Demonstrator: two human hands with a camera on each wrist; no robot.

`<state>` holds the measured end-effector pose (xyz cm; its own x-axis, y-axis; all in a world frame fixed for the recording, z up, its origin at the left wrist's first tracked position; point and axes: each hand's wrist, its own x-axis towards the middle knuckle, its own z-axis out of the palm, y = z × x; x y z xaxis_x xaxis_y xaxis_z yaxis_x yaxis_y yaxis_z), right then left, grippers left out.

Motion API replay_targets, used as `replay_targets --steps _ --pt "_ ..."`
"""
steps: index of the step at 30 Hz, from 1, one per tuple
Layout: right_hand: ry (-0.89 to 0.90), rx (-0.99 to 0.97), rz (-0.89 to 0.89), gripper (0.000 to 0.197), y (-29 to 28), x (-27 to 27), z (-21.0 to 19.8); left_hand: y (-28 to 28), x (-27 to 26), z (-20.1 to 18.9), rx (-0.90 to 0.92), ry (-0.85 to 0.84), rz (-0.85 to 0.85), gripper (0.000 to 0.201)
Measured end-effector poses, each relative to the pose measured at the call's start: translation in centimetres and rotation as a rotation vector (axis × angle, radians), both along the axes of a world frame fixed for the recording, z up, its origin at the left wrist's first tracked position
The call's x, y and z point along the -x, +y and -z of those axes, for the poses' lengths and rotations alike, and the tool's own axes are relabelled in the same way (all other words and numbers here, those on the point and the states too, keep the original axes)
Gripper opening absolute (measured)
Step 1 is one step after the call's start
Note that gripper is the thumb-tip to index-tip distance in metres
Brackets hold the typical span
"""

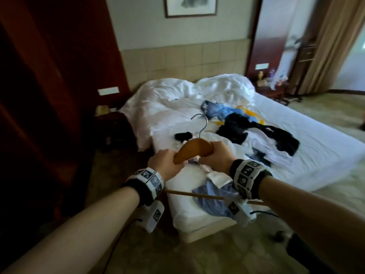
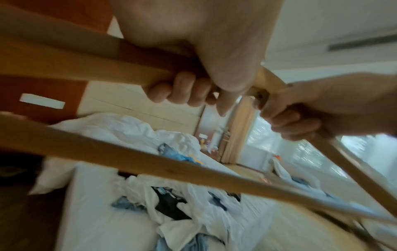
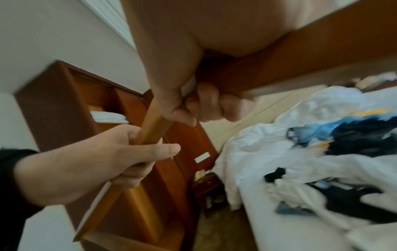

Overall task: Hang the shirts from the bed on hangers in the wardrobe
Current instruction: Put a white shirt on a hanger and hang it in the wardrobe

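Your 2 hands hold 1 wooden hanger [image 1: 194, 150] in the air above the foot of the bed [image 1: 308, 155]. Your left hand [image 1: 167, 163] curls its fingers round the hanger's left shoulder; your right hand [image 1: 214, 156] wraps the right shoulder, just beside the metal hook [image 1: 201, 123]. Below your wrists, a light blue shirt [image 1: 213, 196] lies on the mattress corner. Farther up the bed, dark and white clothes [image 1: 262, 139] lie in a loose heap, then the crumpled white duvet [image 1: 177, 93].
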<state>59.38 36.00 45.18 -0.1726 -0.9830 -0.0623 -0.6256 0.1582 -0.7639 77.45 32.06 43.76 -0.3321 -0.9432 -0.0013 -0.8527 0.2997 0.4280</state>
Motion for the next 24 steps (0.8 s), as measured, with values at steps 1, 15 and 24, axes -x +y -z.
replay_targets --steps 1,15,24 --pt "0.004 -0.026 0.035 0.016 -0.8 2.1 0.8 -1.4 2.0 1.4 -0.009 -0.015 0.043 0.032" --pt "-0.544 -0.374 0.312 0.049 -12.4 22.5 8.8 -18.9 25.0 10.3 0.086 -0.212 0.612 0.028" --pt "-0.726 -0.487 0.413 0.049 -23.5 39.0 17.2 -28.6 40.4 18.9 0.111 -0.117 0.587 0.062"
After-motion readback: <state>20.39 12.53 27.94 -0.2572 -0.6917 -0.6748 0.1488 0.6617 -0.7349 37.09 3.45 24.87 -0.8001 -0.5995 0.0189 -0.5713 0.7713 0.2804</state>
